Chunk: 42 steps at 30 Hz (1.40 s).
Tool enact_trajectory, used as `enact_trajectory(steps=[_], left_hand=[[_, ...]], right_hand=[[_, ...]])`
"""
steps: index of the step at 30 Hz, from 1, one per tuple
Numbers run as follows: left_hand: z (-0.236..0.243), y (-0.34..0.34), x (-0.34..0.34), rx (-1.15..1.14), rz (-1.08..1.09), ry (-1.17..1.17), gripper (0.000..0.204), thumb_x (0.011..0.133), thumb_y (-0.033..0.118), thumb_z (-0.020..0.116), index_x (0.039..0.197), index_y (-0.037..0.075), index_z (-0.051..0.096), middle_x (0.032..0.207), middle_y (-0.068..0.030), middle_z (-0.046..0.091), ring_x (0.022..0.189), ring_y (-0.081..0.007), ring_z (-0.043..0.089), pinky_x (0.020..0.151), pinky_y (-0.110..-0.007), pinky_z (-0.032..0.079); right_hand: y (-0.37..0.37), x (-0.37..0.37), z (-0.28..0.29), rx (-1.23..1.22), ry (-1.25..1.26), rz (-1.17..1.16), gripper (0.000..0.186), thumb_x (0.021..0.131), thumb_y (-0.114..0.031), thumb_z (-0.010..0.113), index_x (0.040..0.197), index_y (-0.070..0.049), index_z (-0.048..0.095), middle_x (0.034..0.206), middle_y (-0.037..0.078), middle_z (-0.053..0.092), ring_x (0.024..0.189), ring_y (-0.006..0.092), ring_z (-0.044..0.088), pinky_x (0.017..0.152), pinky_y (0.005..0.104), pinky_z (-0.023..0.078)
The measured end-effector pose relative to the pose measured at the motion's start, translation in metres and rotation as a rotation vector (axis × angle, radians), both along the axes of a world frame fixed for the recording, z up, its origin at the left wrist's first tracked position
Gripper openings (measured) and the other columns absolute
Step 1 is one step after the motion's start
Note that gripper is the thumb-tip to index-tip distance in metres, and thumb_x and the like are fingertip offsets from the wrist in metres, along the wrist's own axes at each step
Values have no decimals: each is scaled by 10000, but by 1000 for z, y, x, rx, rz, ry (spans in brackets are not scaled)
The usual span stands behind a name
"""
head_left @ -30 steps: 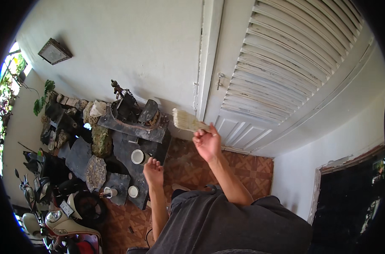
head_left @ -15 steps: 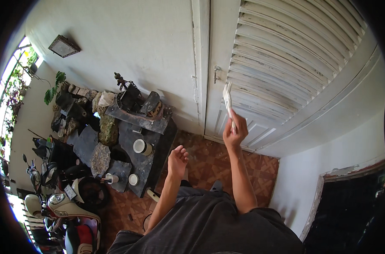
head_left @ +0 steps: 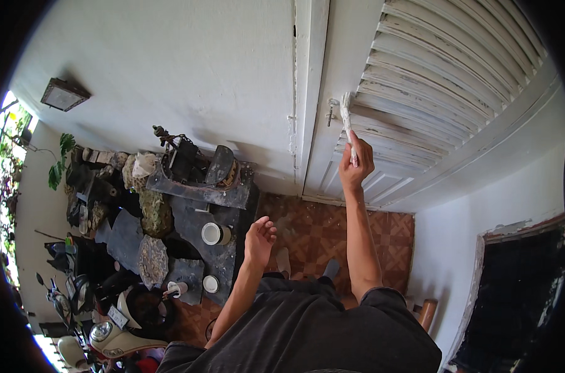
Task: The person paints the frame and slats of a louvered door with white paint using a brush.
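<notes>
My right hand (head_left: 357,163) is closed around the handle of a paintbrush (head_left: 347,110) coated with white paint. The brush points upward, its bristles at the left edge of the slats on a white louvred door (head_left: 413,87). Whether the bristles touch the wood I cannot tell. Just left of the bristles is a metal door latch (head_left: 331,112). My left hand (head_left: 260,241) hangs in the air with fingers loosely curled and partly apart, holding nothing. Beside it, on a dark stone ledge (head_left: 189,211), stands an open paint can (head_left: 214,234) with white inside.
A round white lid (head_left: 211,284) and a cup with brushes (head_left: 175,289) sit on the ledge's near part. Rocks (head_left: 153,261) and a dark sculpture-like object (head_left: 198,165) lie farther back. A motorbike (head_left: 124,329) is at lower left. A dark opening (head_left: 512,292) is at right.
My right hand and the brush have moved up along the louvred door, the bristles now beside the latch. My left hand stays much the same. The view has shifted a little.
</notes>
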<state>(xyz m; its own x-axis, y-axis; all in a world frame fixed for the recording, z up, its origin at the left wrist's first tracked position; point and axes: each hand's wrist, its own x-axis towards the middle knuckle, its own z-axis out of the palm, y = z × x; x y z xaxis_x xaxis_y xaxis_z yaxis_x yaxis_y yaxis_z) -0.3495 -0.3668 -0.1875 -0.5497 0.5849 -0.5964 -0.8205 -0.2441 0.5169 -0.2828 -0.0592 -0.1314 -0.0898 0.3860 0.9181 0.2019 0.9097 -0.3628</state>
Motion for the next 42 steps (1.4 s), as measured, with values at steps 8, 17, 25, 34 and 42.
enact_trajectory(steps=[8,17,25,34,42], left_hand=[[-9,-14,-41,-38,-39,-33,241,962,185,496,1160,71,576,965,-17,611,876,-169,587,754,-307,471],[-18,-18,-58,-7,-32,-83,237,948,174,498,1151,77,573,959,-18,616,874,-174,586,751,-312,469],[-23,-6,-62,69,-72,-156,206,941,151,522,1129,86,575,935,-15,622,855,-177,591,749,-316,474],[-5,21,-62,51,-115,-89,234,948,186,524,1136,61,588,956,-22,604,870,-166,573,759,-297,456],[-4,28,-60,62,-160,-68,268,973,200,462,1183,63,558,996,-37,606,893,-192,582,771,-320,476]], right_hand=[[-1,-12,-57,-67,-57,-119,323,838,4,692,1155,-62,691,848,94,682,780,269,652,679,367,528],[-21,1,-64,-85,-219,-150,295,829,-9,710,1120,-56,689,817,91,672,778,275,653,670,361,533],[6,-13,51,160,-14,-190,252,847,-28,710,1096,-62,710,832,91,694,840,257,672,679,361,542],[13,-23,25,200,-58,-181,285,845,-47,691,1129,-41,693,833,98,684,768,268,668,661,361,538],[-24,0,-100,-60,-326,-206,246,814,-40,718,1056,-56,682,778,64,662,768,230,646,629,343,532]])
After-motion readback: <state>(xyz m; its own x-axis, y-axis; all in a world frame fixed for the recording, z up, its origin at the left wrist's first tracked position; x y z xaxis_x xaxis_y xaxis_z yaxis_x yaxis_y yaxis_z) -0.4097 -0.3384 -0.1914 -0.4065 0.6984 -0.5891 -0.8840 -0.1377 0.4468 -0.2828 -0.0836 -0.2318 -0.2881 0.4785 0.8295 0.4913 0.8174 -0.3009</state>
